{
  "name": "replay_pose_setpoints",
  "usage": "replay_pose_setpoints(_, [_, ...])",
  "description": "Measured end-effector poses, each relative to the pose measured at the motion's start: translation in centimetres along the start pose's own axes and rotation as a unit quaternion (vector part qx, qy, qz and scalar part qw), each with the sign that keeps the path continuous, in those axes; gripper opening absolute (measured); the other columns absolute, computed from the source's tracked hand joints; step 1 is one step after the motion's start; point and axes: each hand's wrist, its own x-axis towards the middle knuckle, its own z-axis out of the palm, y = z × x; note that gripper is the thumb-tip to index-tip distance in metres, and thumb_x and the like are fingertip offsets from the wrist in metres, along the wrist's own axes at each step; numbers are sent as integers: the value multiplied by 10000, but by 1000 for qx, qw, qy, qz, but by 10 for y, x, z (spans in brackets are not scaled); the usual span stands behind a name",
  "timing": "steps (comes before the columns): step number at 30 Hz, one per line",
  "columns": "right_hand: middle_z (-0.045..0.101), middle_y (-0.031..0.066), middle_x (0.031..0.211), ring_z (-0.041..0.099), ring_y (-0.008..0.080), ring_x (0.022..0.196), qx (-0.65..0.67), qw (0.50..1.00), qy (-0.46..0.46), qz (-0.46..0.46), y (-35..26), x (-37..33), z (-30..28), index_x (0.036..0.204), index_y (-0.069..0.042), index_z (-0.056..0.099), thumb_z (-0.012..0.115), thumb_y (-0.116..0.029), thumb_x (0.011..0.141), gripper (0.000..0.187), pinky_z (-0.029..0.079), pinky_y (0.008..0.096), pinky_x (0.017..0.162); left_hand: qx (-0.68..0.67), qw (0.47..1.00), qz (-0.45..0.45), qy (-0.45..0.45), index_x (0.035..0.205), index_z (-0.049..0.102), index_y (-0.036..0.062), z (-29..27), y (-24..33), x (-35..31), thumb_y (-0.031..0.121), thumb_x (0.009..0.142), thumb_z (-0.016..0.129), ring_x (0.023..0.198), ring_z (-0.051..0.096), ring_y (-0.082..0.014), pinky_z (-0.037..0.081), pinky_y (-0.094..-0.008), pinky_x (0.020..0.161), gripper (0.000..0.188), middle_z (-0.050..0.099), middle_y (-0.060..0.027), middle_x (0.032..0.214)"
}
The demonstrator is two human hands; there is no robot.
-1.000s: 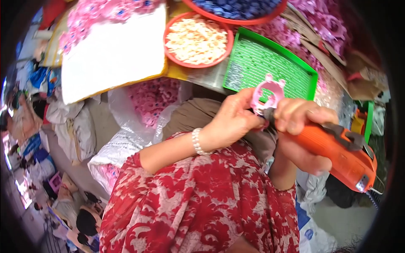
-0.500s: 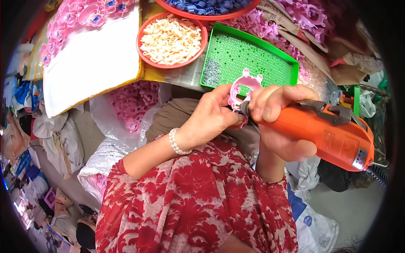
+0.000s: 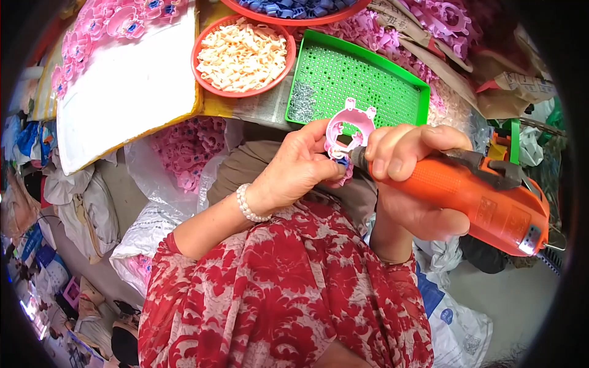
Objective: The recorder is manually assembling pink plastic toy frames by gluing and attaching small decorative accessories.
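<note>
Between its thumb and fingers, my left hand [image 3: 299, 157] pinches a pink plastic ring part [image 3: 351, 126] with two small ear-like knobs at its top. A bit of blue shows at the lower end of this part, close to my thumb. My right hand [image 3: 417, 178] wraps round an orange electric screwdriver [image 3: 475, 199], held level with its tip pointing left at the pink part. Whether the tip touches the part I cannot tell. Just beyond my hands lies a green perforated tray [image 3: 362, 73], with a heap of small silver screws [image 3: 302, 103] in its left corner.
A red basket of cream-coloured pieces [image 3: 244, 56] stands left of the tray. Behind it, another red basket holds blue pieces [image 3: 294, 8]. Pink parts [image 3: 113, 24] lie on a white board [image 3: 126, 92] at far left. A bag of pink parts [image 3: 187, 150] sits below the table edge.
The screwdriver has shifted slightly right and down, its tip drawing back a little from the pink part. Blue on the part's lower end now shows more. Both hands keep their grip.
</note>
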Motion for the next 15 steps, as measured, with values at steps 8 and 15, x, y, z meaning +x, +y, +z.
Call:
replay_pose_setpoints(8, [545,56,838,515,182,698,0,1000,-14,-11,1,1,-1,1247,-28,390,543,-651,771,799,425,351,692,0,1000,3,0,1175,467,17,0,1,0,-76,754,545,674,540,-92,457,-232,597,438,573,-27,816])
replay_pose_setpoints(15, [543,48,830,514,175,684,-2,1000,-10,-17,0,1,0,1245,-32,394,530,-665,769,803,426,344,685,-5,1000,7,4,1174,469,16,0,-1,0,-78,753,559,692,551,-90,465,-231,612,441,584,-32,837])
